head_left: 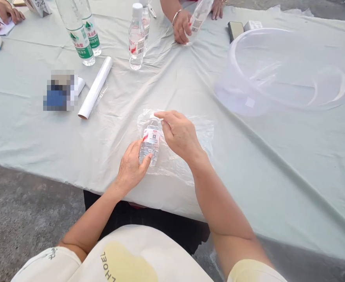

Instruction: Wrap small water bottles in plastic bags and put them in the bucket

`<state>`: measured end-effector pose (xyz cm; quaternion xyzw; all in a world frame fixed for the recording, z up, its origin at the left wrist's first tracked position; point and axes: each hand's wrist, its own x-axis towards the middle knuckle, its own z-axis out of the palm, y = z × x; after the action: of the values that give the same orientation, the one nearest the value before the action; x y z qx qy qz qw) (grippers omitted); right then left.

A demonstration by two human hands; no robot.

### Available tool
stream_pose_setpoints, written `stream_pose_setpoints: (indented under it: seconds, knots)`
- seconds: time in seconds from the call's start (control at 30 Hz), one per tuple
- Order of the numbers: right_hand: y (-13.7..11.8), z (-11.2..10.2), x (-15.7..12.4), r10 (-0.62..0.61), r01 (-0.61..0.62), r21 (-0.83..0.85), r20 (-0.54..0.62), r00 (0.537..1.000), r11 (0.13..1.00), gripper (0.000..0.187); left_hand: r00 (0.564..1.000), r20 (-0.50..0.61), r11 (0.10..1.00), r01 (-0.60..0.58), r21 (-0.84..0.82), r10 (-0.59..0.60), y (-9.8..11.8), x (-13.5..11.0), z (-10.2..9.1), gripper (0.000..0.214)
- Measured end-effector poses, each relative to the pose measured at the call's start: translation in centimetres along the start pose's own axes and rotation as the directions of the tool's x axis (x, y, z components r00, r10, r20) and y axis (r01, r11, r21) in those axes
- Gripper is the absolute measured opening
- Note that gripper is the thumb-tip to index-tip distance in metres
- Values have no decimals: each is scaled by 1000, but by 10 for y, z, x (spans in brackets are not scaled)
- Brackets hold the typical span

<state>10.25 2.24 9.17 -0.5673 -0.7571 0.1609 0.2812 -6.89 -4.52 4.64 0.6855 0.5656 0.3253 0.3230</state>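
Note:
A small clear water bottle with a white cap and a red-and-white label is over a sheet of clear plastic film close in front of me. Whether it lies flat or stands tilted, I cannot tell. My left hand grips its lower body, thumb on the near right side and fingers on the left. At the top, my right hand has its index fingertip on the cap and its thumb close to the neck, the other fingers curled. Wrinkled film spreads out beneath both hands.
A white film roll lies left of centre beside a blurred-out item. Tall green-labelled bottles and small bottles stand behind. A clear tub is at right. Across the table, another person's hand holds a bottle.

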Motion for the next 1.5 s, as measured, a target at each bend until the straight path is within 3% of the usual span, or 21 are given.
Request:
stream_pose_setpoints:
  seconds: [0.07, 0.13, 0.23, 0.33, 0.4, 0.5, 0.67, 0.73, 0.87, 1.03, 1.13, 1.3, 1.37, 1.43, 1.5]
  knots:
    - [-4, 5, 32, -177, 198, -124, 159, 971, 972, 44, 1000, -23, 1000, -4, 9, 4, 1, -2, 4, 50]
    - [-10, 15, 64, -267, 357, -219, 354, 896, 908, 42, 999, -44, 1000, -5, 26, 7, 2, -4, 6, 52]
    - [-19, 31, 102, -292, 504, -275, 556, 778, 819, 32, 997, -71, 998, -3, 56, 7, 4, -8, 9, 54]
    - [-18, 38, 119, -253, 536, -291, 643, 723, 792, 20, 995, -95, 996, -20, 83, 28, 4, -12, 10, 54]
    - [-11, 34, 119, -238, 521, -304, 636, 734, 798, 18, 990, -125, 993, -45, 109, 58, 3, -15, 13, 51]
    - [6, 18, 101, -233, 436, -290, 536, 811, 852, 21, 963, -215, 974, -119, 193, 160, 1, -19, 20, 43]
    - [45, -4, 51, -224, 288, -174, 314, 922, 942, 35, 851, -269, 853, -322, 411, 450, 6, -21, 36, 24]
    - [64, -7, 30, -260, 283, -91, 207, 943, 955, 38, 832, -202, 792, -374, 483, 517, 14, -22, 42, 22]
    - [97, -7, -12, -220, 223, -46, 56, 974, 974, 41, 828, 44, 673, -485, 559, 560, 37, -25, 58, 21]
    - [121, -6, -53, -110, 109, -92, -3, 994, 990, 70, 784, 326, 579, -614, 537, 528, 69, -22, 86, 40]
    - [133, -18, -67, -32, 31, -85, -9, 999, 996, 75, 749, 445, 557, -663, 501, 491, 85, -17, 101, 53]
    - [121, -57, -67, 175, -177, 13, -241, 955, 984, 54, 674, 557, 549, -731, 406, 485, 101, -13, 120, 59]
    - [101, -63, -60, 126, -121, 39, -183, 975, 992, 47, 659, 599, 562, -734, 381, 456, 103, -12, 132, 60]
    - [81, -62, -53, 46, -45, 9, -33, 998, 999, 40, 642, 631, 581, -736, 349, 435, 105, -10, 145, 63]
    - [69, -58, -48, 62, -56, -85, 79, 995, 995, 36, 621, 658, 601, -738, 308, 426, 108, -9, 155, 66]
